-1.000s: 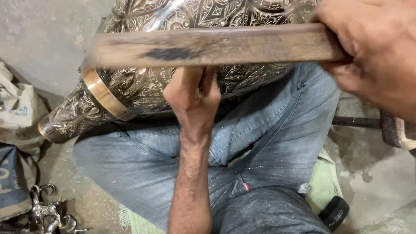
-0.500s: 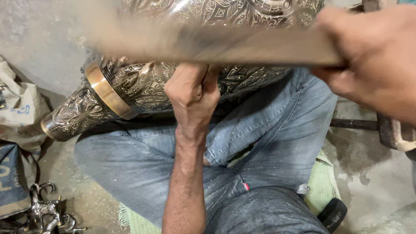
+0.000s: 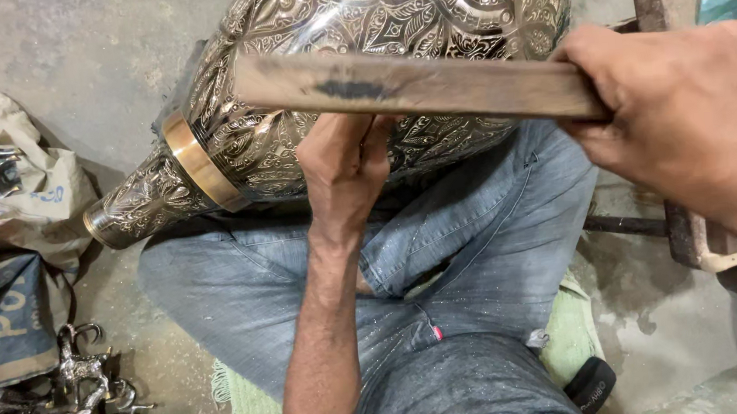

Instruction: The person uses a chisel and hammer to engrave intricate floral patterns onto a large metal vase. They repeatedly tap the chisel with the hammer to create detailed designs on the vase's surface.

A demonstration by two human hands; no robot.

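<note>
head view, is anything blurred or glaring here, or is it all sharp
Head view: mostly sharp; bright glare patches on the engraved metal vase; the wooden stick is slightly soft at its left end; the right hand, close to the lens, looks oversized; the left hand is crisp.

The top of the big metal vase (image 3: 391, 47) is getting cut off by the picture's edge. The left hand (image 3: 343, 165) is hiding its fingertips under the wooden stick (image 3: 411, 85).
</note>
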